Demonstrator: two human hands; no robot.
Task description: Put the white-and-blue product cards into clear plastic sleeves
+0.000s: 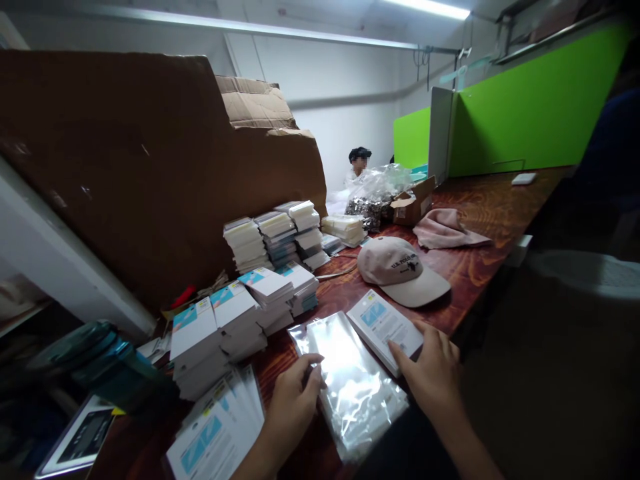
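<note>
A bright light (435, 7) shines up high; the back wall (345, 80) is white; bright green boards (530, 110) stand by the far part of a red-brown wooden table (485, 200); a big brown cardboard sheet (120, 147) stands at the left; the floor (540, 380) looks dark.

wood table (483, 277): card stacks (383, 323), clear bags (357, 383), cap (400, 270), pink cloth (445, 230)

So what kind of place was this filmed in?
Probably a small packing workshop: clear plastic sleeves and stacks of white-and-blue printed cards cover part of a long reddish-brown wooden table, with bright green partition panels beyond.
</note>
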